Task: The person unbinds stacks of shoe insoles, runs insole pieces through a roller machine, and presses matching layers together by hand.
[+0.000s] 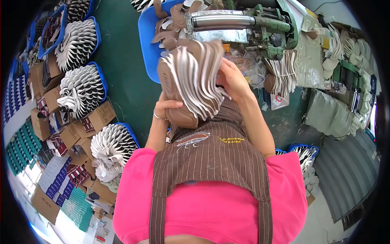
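Note:
A thick stack of brown and white insoles is held up in front of the apron, its layers fanned and partly blurred. My left hand grips its lower left side, the thumb lying across the brown top piece. At the stack's right edge is my right hand, its fingers bent against the layers and partly hidden behind them. Just beyond the stack, a blue bin holds loose brown pieces.
A green roller machine stands beyond my hands. On the bench at right lies a tied insole bundle. Blue baskets of black and white insoles and cardboard boxes line the left side.

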`<control>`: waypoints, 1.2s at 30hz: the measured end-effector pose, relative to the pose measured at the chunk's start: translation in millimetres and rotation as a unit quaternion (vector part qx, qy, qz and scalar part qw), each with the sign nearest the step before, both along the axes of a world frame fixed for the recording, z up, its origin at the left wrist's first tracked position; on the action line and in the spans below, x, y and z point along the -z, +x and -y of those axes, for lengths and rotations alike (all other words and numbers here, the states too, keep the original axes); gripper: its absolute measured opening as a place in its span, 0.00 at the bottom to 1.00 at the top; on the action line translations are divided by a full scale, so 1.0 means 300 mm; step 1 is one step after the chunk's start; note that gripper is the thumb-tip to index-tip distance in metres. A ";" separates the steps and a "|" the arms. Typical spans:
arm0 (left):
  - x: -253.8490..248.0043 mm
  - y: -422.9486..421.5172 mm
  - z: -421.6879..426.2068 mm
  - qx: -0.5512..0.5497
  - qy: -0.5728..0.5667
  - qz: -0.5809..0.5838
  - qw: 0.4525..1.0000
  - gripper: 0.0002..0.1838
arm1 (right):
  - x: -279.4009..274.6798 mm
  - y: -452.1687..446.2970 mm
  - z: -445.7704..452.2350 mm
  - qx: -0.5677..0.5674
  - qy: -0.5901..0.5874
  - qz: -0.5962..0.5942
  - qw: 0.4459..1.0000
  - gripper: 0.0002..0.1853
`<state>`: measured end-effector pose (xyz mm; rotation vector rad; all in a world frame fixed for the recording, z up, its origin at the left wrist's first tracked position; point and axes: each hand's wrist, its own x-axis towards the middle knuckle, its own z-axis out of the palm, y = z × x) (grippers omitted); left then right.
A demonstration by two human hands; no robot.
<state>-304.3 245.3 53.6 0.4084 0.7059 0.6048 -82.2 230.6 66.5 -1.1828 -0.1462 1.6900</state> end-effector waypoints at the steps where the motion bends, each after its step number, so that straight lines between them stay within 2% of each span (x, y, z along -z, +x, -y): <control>1: 0.017 -0.005 0.007 0.020 0.016 -0.023 0.999 0.44 | 0.008 0.000 0.005 0.005 0.021 0.018 1.000 0.17; 3: 0.028 -0.004 0.007 0.029 0.022 -0.029 0.999 0.44 | 0.032 0.000 0.014 0.016 0.065 0.054 0.996 0.14; 6: -0.002 0.009 0.014 0.018 0.023 -0.044 0.999 0.45 | 0.021 -0.013 0.047 -0.015 0.063 0.143 0.988 0.13; 7: -0.015 0.013 0.016 0.014 0.012 -0.044 0.999 0.45 | -0.014 -0.024 0.044 -0.015 0.036 0.160 0.986 0.10; 10: -0.034 0.043 0.024 0.021 0.038 -0.069 0.997 0.46 | 0.083 -0.061 0.051 0.060 0.088 0.234 0.966 0.08; 12: -0.033 0.060 0.028 0.024 0.072 -0.086 0.993 0.46 | 0.100 -0.076 0.005 0.132 0.126 0.445 0.877 0.08; 14: -0.025 0.071 0.022 0.022 0.103 -0.094 0.990 0.45 | 0.054 -0.072 -0.021 0.149 0.098 0.400 0.899 0.09; 17: -0.024 0.073 0.017 -0.018 0.058 -0.074 0.995 0.45 | 0.047 -0.037 -0.027 0.093 0.095 0.287 0.949 0.12; 19: -0.032 0.066 0.002 -0.049 0.027 -0.042 0.998 0.44 | 0.014 -0.002 -0.013 0.013 0.085 0.152 0.985 0.14; 21: -0.029 0.045 -0.016 -0.077 -0.003 -0.002 0.997 0.42 | 0.021 0.025 0.012 -0.051 0.097 -0.012 0.994 0.17; 24: 0.001 0.025 0.001 -0.116 -0.014 -0.016 0.993 0.41 | 0.047 0.043 0.028 -0.161 0.127 0.108 0.973 0.17; 25: 0.017 0.018 0.006 -0.127 -0.013 -0.028 0.991 0.41 | 0.078 0.038 0.023 -0.150 0.168 0.194 0.955 0.14; 28: 0.042 -0.028 -0.013 -0.159 -0.055 0.067 0.984 0.40 | 0.126 0.038 0.007 -0.031 0.117 0.263 0.957 0.12; 29: 0.052 -0.046 -0.017 -0.162 -0.064 0.064 0.983 0.40 | 0.146 0.040 -0.004 0.013 0.091 0.288 0.953 0.10; 32: 0.057 -0.084 -0.026 -0.151 -0.052 0.024 0.987 0.40 | 0.291 0.117 -0.015 -0.078 0.035 0.455 0.887 0.11; 33: 0.058 -0.093 -0.026 -0.147 -0.051 0.016 0.988 0.40 | 0.269 0.116 -0.027 -0.061 0.018 0.432 0.900 0.11; 36: 0.062 -0.109 -0.013 -0.145 -0.057 0.018 0.988 0.40 | 0.260 0.128 -0.063 -0.031 0.047 0.251 0.966 0.11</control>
